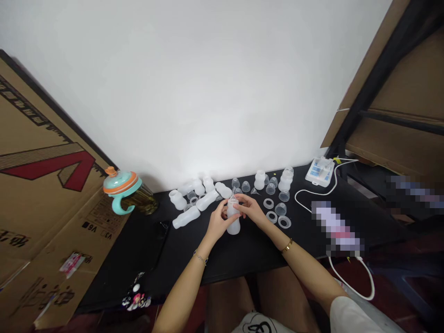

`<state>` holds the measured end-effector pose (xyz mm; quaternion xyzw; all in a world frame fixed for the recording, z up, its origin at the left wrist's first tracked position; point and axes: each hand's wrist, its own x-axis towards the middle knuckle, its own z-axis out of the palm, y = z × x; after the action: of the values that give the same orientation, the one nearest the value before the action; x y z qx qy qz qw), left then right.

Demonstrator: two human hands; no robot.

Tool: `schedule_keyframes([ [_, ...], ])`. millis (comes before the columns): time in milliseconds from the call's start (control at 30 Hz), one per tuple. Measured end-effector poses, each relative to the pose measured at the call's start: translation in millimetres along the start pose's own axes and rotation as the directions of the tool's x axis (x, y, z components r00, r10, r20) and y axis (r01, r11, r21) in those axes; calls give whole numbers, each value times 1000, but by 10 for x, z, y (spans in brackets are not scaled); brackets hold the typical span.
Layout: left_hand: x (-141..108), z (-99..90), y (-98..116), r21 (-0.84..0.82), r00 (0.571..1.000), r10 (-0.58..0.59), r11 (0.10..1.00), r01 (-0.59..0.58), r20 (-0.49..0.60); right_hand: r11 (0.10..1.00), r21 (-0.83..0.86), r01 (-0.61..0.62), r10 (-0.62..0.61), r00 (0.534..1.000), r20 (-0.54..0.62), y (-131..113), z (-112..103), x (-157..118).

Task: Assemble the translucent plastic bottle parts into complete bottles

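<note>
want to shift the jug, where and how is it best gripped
By the teal handle, from the near side, probably with the left hand once it lets go of the bottle. The handle curves out toward the near side, leaving a gap for fingers; the round body offers less to hook.

- A makeshift work corner, in a home or a small workshop (the view doesn't settle which).
- Black surface [243, 254] against a plain white wall [222, 92].
- Large printed carton [45, 180] at left, brown board [409, 78] behind a dark frame [369, 85] at right.
- Many matching white bottles [187, 217] and clear domes [270, 188], workshop-like.
- A drinking jug [130, 187], homelier.
</note>
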<state>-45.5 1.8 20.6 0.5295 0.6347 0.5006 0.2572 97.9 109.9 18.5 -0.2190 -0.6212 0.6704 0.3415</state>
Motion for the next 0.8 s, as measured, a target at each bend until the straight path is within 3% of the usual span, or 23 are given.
schedule_keyframes([
  [567,-7,-3,9,140,1000,31,990,-31,0,995,-102,-13,9,999,-39,34,-10,17],
  [800,-7,7,-5,125,999,39,992,-37,-13,993,-117,-7,3,999,-39,33,-15,24],
])
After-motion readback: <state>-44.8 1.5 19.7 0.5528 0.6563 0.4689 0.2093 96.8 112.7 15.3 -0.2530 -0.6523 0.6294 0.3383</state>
